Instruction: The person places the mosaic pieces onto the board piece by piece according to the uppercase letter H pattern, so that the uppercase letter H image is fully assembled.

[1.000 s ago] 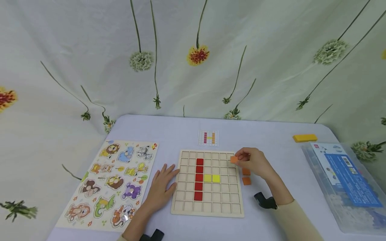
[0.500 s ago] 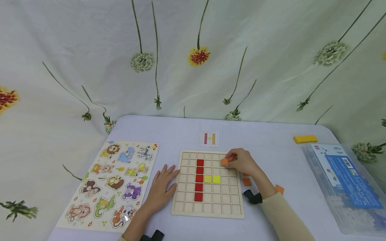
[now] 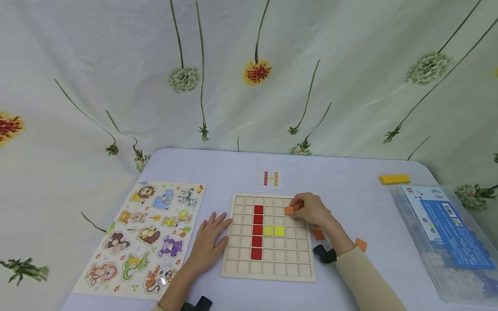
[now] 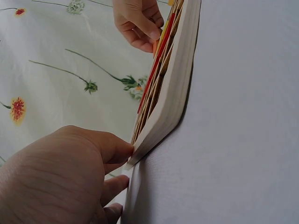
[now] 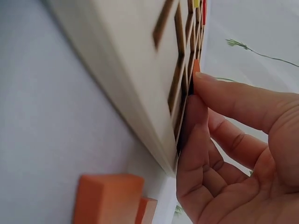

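Observation:
A wooden grid board (image 3: pixel 268 264) lies flat on the table, with a column of several red tiles (image 3: pixel 257 230) and two yellow tiles (image 3: pixel 279 231) in its squares. My right hand (image 3: pixel 312 208) pinches an orange tile (image 3: pixel 289 211) between thumb and fingers at the board's upper right; the same orange tile (image 5: pixel 196 67) shows at the thumb tip in the right wrist view. Whether it sits fully in its square I cannot tell. My left hand (image 3: pixel 209 242) rests with spread fingers at the board's left edge; its thumb (image 4: pixel 117 148) touches the board's edge in the left wrist view.
Loose orange tiles (image 3: pixel 319 234) lie right of the board, some partly hidden by the right hand. A small pattern card (image 3: pixel 269 179) lies behind it. An animal puzzle board (image 3: pixel 142 242) is at left; a clear plastic box (image 3: pixel 447 229) and a yellow block (image 3: pixel 394 179) at right.
My right hand has moved left with the orange tile, from the board's right edge to over a square, then lowered slightly. The left hand stays in place.

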`<state>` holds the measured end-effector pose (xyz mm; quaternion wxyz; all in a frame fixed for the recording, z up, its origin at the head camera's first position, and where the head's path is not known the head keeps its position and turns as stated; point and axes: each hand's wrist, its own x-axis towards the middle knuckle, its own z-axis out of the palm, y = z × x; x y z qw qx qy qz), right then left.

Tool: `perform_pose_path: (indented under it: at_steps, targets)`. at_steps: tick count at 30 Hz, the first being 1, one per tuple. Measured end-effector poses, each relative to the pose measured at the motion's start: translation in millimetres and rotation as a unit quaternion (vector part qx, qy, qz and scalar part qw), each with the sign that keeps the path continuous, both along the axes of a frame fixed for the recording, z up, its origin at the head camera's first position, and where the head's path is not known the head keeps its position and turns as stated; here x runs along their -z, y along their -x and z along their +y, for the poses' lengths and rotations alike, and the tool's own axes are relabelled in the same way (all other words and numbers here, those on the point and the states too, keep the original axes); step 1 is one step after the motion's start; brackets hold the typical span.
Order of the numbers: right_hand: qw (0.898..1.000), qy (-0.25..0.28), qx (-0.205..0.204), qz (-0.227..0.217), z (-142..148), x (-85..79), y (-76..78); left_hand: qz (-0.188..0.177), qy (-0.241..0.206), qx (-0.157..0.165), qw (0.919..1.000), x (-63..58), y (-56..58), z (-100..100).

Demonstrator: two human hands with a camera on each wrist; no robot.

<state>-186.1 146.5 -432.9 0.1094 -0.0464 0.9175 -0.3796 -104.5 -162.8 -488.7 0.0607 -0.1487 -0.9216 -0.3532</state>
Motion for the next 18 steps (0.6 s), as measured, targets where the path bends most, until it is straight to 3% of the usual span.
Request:
perform_pose_path:
  at_steps: [10,18]
  targets:
    - [1.0,-0.001,0.004,0.018,4,-10.3,-6.9,0.003,0.002,0.001,1.0,-1.5,-0.3,0]
    - [0.997,0.033,0.02,0.06,28,-29.8,-26.8,0.003,0.005,0.0,1.0,-0.8,0.2,0]
